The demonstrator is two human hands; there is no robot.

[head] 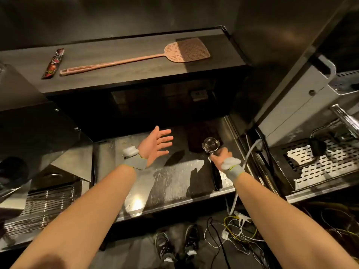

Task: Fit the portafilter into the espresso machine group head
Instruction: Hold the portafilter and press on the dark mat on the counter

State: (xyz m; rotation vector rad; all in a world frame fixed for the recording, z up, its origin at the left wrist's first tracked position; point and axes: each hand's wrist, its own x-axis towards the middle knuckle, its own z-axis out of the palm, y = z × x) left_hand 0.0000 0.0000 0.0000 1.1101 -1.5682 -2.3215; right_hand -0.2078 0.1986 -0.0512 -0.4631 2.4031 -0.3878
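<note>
The portafilter has a shiny empty metal basket facing up and a long black handle that runs back toward me over the steel counter. My right hand is closed on the handle just behind the basket. My left hand hovers over the counter to the left, palm up, fingers spread, holding nothing. The espresso machine stands at the right, with a perforated drip tray; its group head is hidden from this angle.
A dark mat lies on the counter behind the portafilter. A pink fly swatter and a dark wrapper rest on the upper shelf. A white cable hangs beside the machine. Tangled wires lie on the floor. A wire rack is at left.
</note>
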